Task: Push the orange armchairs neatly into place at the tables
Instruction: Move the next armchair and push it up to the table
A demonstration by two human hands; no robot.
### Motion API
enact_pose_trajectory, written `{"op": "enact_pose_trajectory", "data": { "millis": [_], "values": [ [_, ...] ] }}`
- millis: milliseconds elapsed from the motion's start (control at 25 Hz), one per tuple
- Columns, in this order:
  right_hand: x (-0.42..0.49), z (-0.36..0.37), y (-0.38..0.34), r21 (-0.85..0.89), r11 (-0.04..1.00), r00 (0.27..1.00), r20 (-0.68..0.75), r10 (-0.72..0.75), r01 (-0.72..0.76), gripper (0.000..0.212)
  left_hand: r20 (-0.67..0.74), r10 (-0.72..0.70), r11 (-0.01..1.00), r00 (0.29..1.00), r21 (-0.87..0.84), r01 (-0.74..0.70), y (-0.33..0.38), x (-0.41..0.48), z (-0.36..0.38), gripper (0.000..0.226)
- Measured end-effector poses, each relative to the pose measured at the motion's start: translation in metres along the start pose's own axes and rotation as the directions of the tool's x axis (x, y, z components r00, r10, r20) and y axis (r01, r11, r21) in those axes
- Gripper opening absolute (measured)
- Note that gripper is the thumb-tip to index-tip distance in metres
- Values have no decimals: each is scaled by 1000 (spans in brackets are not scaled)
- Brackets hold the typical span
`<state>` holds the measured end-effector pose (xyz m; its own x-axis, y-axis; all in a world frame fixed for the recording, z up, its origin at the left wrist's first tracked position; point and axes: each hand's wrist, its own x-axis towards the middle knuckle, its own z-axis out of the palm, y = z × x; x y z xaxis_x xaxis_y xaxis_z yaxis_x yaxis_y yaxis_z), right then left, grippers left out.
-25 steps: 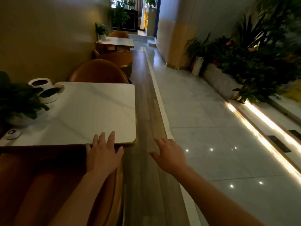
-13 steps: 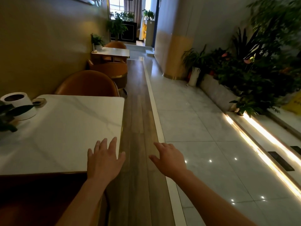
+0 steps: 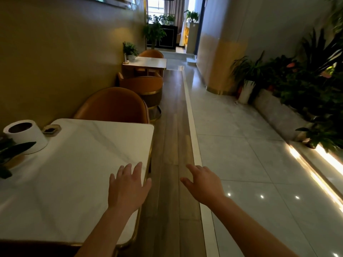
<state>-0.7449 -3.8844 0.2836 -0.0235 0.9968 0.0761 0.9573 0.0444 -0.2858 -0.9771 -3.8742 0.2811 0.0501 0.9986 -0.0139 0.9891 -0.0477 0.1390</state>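
Left hand (image 3: 128,186) and right hand (image 3: 202,184), lower centre, are released, empty; best take the centre-left armchair (image 3: 113,106) by its back and push squarely toward the table (image 3: 83,154)

The surface (image 3: 78,164) is white with grey veins and a gold rim. Beyond it the armchair (image 3: 113,106) is orange; beside it the floor strip (image 3: 172,145) is wood-grained brown.

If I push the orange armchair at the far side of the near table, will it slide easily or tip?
The orange armchair looks bulky and upholstered, so probably heavy; push firmly. On the smooth wooden floor it should slide rather than tip. Its rounded back may deflect an off-centre push.
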Motion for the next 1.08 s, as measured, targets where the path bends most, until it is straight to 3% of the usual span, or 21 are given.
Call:
{"op": "enact_pose_trajectory", "data": {
  "millis": [680,1080],
  "values": [
    [360,6,171,68,941,934,115,-339,333,53,23,-257,964,966,-61,258,148,299,38,66],
    [602,34,199,77,905,880,213,-425,418,50,84,-300,935,950,-174,310,145,519,50,57]
  ]
}}
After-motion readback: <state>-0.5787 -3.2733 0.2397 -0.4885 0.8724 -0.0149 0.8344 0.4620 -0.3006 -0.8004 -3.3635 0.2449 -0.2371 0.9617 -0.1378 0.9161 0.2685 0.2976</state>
